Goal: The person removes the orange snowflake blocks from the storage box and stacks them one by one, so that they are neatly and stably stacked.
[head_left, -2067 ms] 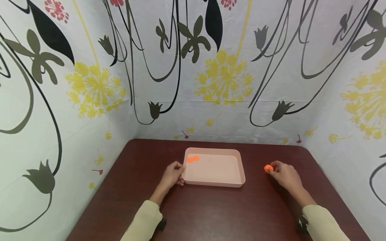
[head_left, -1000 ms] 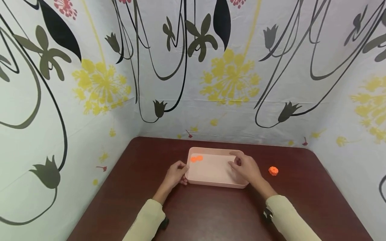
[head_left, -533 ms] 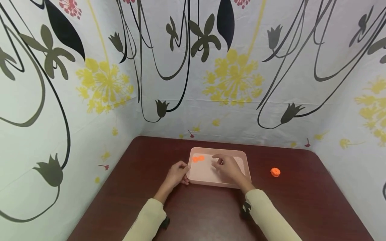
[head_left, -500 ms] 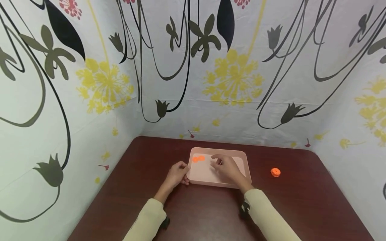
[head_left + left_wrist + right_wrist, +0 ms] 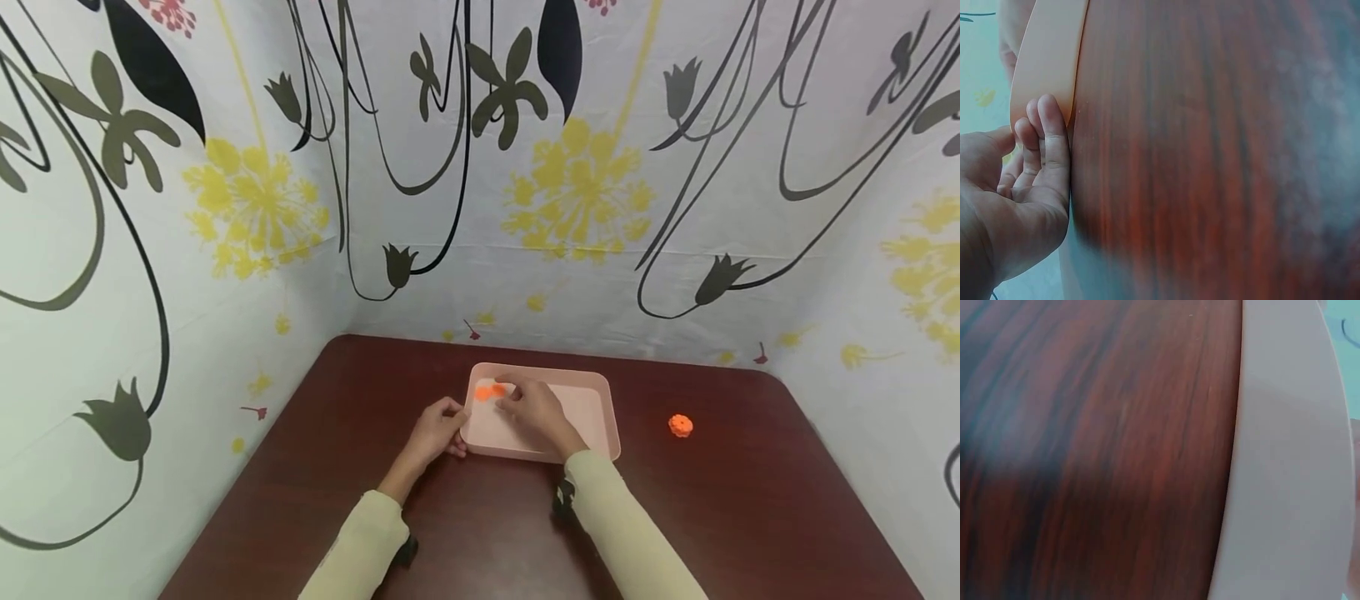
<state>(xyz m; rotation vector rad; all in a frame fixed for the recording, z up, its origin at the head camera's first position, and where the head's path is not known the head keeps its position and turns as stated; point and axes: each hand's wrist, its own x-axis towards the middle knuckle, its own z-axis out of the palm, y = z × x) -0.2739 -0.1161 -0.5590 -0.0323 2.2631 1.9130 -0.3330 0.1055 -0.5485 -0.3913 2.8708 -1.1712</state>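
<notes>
A shallow pink tray [image 5: 585,414] lies on the dark red-brown table. My left hand [image 5: 437,429] grips its near left corner, thumb at the rim and fingers against the outer wall; the left wrist view shows these fingers [image 5: 1054,134] on the tray wall [image 5: 1054,56]. Small flat orange pieces [image 5: 482,392] lie side by side at the tray's far left. Over the tray, my right hand [image 5: 542,410] has thumb and forefinger spread apart, the forefinger overlapping the right end of the orange pieces. In the right wrist view the tray wall [image 5: 1285,456] mostly hides this hand.
An orange, scalloped, flower-like piece [image 5: 680,426] sits on the table [image 5: 750,500] to the right of the tray. White cloth with a flower print [image 5: 570,292] hangs behind the table and along both sides.
My right hand let go of the orange flower-like piece on the right, then moved left across the tray to the flat orange pieces. My left hand stays at the tray's corner.
</notes>
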